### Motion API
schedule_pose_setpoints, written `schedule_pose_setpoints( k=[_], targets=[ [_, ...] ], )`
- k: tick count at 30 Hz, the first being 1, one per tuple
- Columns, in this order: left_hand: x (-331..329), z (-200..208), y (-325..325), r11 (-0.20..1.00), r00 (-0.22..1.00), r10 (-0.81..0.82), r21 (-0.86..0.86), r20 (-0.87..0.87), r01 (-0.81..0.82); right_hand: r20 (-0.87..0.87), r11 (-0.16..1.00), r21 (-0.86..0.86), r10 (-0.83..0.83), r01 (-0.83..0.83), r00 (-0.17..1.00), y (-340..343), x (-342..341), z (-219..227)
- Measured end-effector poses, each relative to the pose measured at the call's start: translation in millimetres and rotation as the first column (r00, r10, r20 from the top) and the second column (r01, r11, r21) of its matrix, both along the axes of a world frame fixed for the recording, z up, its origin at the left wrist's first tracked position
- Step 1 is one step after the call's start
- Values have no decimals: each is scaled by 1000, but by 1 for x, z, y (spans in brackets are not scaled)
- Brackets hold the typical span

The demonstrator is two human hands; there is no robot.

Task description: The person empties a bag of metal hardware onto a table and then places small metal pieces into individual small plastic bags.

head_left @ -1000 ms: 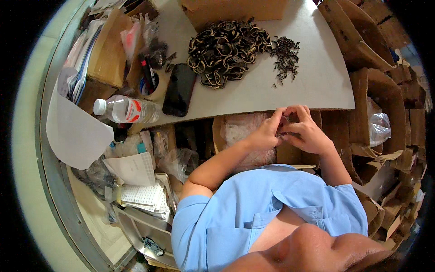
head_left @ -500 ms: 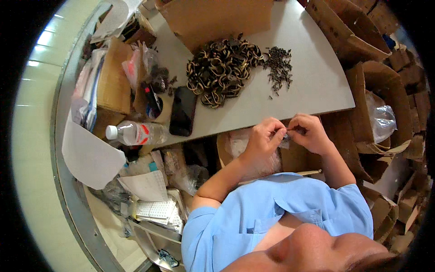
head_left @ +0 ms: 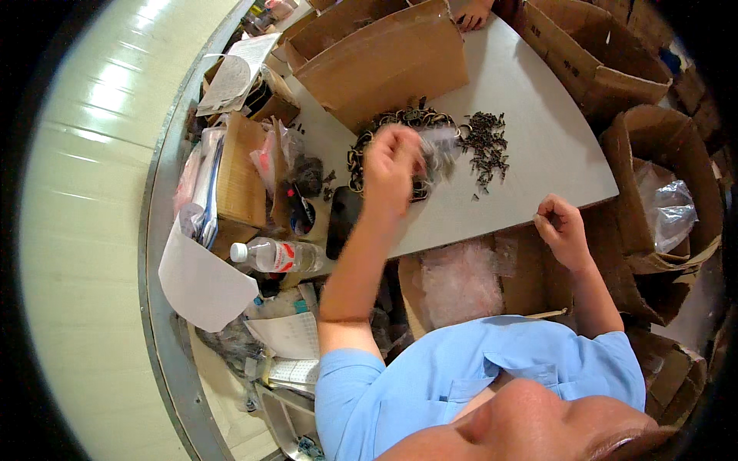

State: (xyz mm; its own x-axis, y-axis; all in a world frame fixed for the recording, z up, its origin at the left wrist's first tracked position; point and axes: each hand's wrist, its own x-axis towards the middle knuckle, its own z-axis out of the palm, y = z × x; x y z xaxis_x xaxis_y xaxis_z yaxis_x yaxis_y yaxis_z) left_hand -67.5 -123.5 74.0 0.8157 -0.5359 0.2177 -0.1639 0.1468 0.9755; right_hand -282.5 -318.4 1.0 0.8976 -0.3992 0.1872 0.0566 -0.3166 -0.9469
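My left hand (head_left: 390, 167) is over the heap of dark bronze-coloured metal rings (head_left: 411, 115), fingers curled and blurred by motion. A small clear plastic bag (head_left: 441, 150), also smeared, hangs at its fingertips; what is inside does not show clearly. To the right, my right hand (head_left: 562, 227) hovers just off the table's front edge. Its fingers are bent in with thumb against forefinger, and anything between them is hidden. Small dark screws (head_left: 488, 146) lie scattered beside the rings. The hand and bag cover part of the ring heap.
An open cardboard box (head_left: 384, 65) stands behind the rings, with another person's hand (head_left: 471, 14) near it. A dark phone (head_left: 343, 219) and a water bottle (head_left: 284, 255) lie at left. More cartons (head_left: 646, 161) line the right. Clear plastic bags (head_left: 461, 284) fill a box below the table.
My hands have parted. The left one has moved up and left over the rings with the bag; the right has shifted slightly right. Another person's hand has appeared at the far edge.
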Motion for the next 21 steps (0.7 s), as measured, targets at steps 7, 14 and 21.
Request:
schedule_pose_setpoints(
  k=[7,14,21],
  targets=[
    [-11,55,-27,991,982,-128,53,137,121,216,991,-76,-90,109,972,2,7,8],
    [-60,30,-39,941,852,-311,262,421,214,448,954,-300,122,20,886,-2,43,76],
    [-63,24,-41,886,816,-422,367,395,281,413,944,-319,212,-77,885,-1,37,68]
  ],
)
